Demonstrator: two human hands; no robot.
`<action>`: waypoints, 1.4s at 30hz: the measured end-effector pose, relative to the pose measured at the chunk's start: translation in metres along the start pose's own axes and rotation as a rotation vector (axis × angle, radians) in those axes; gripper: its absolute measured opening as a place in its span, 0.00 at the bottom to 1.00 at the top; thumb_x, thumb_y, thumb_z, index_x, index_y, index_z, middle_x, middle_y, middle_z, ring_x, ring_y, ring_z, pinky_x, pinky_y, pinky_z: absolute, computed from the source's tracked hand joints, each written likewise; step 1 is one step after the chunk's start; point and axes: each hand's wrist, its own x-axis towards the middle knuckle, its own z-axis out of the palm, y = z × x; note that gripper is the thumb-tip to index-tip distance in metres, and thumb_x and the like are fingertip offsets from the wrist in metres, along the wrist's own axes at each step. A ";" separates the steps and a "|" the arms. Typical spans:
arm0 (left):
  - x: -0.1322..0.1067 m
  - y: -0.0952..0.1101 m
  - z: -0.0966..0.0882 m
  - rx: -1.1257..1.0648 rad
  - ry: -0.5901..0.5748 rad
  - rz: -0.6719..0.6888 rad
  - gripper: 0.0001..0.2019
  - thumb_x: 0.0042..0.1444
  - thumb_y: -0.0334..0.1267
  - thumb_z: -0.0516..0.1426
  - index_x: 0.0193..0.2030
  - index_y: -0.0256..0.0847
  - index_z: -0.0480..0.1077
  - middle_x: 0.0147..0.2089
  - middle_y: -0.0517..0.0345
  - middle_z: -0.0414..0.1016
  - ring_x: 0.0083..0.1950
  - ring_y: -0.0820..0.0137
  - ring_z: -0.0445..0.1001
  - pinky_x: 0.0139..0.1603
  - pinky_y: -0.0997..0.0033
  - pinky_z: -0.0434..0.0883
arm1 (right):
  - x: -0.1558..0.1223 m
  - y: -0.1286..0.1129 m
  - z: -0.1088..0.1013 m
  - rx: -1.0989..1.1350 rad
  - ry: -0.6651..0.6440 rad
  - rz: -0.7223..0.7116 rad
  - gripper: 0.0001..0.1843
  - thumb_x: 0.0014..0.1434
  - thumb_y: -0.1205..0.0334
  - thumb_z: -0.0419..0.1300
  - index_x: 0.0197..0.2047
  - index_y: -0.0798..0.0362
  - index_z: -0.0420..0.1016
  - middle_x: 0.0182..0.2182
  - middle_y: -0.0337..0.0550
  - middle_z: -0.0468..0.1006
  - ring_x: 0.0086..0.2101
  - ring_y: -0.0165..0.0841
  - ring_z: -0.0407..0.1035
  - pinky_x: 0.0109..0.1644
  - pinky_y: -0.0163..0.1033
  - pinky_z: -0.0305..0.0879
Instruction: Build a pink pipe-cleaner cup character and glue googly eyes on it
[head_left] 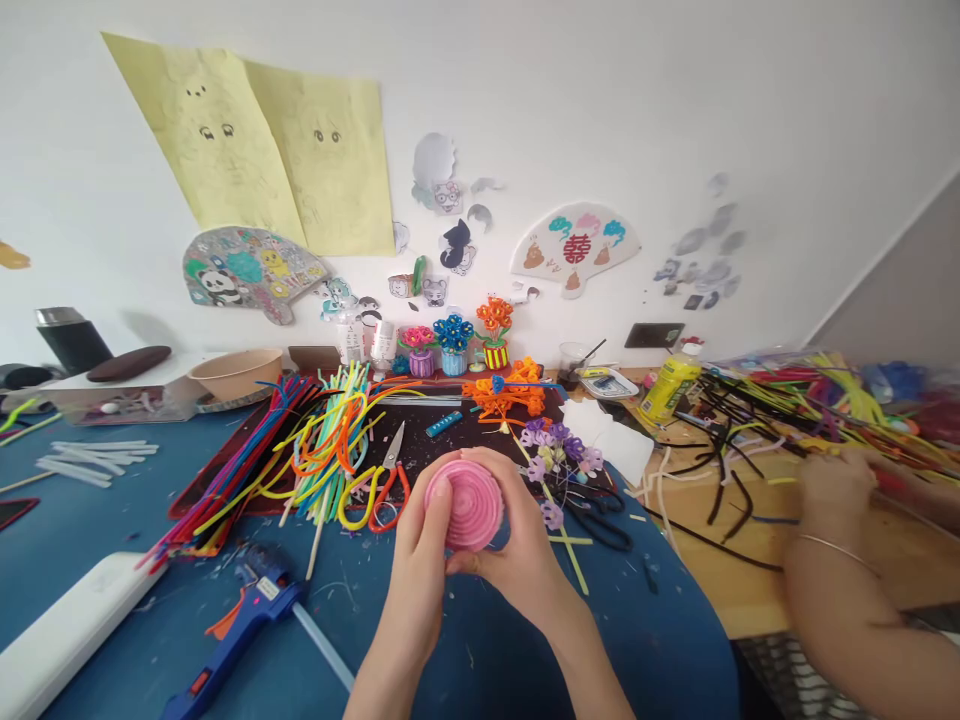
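Note:
Both my hands hold a pink coiled pipe-cleaner cup (465, 503) above the blue table. My left hand (417, 545) grips its left side, fingers curled round the rim. My right hand (523, 555) wraps the right side and the bottom. The coil's spiral face points toward me. Just behind it lie red-handled scissors (388, 478) and a purple pipe-cleaner flower sprig (559, 452).
A blue glue gun (238, 625) lies at front left beside a white power strip (67, 625). A heap of coloured pipe cleaners (300, 450) covers the black mat. Another person's hand (836, 490) with a bracelet reaches into pipe cleaners at right. Small flower pots (454, 350) stand by the wall.

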 end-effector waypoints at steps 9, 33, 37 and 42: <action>-0.017 0.026 -0.005 0.274 0.023 0.127 0.24 0.51 0.51 0.62 0.53 0.44 0.67 0.53 0.53 0.72 0.52 0.61 0.72 0.55 0.61 0.69 | 0.004 -0.008 0.007 -0.181 -0.068 -0.153 0.34 0.55 0.64 0.67 0.62 0.43 0.60 0.57 0.46 0.70 0.56 0.42 0.65 0.61 0.49 0.65; -0.011 0.003 -0.014 0.317 0.048 0.050 0.22 0.54 0.49 0.59 0.50 0.42 0.60 0.46 0.55 0.69 0.47 0.65 0.72 0.50 0.64 0.70 | 0.005 0.016 0.025 -0.170 -0.040 -0.232 0.25 0.52 0.62 0.67 0.52 0.47 0.65 0.45 0.47 0.72 0.46 0.41 0.70 0.50 0.49 0.71; -0.010 -0.001 -0.014 0.394 0.067 0.067 0.23 0.53 0.49 0.59 0.51 0.42 0.60 0.48 0.54 0.68 0.48 0.63 0.72 0.50 0.62 0.70 | 0.006 0.024 0.019 -0.131 -0.104 -0.112 0.28 0.47 0.63 0.68 0.50 0.47 0.65 0.44 0.45 0.73 0.43 0.38 0.71 0.45 0.44 0.72; -0.007 -0.003 -0.017 0.568 0.026 0.075 0.25 0.51 0.48 0.60 0.52 0.42 0.59 0.48 0.52 0.73 0.46 0.61 0.75 0.46 0.61 0.71 | 0.015 0.028 0.007 -0.122 -0.265 -0.086 0.26 0.46 0.65 0.66 0.49 0.47 0.66 0.44 0.45 0.73 0.43 0.39 0.71 0.45 0.44 0.70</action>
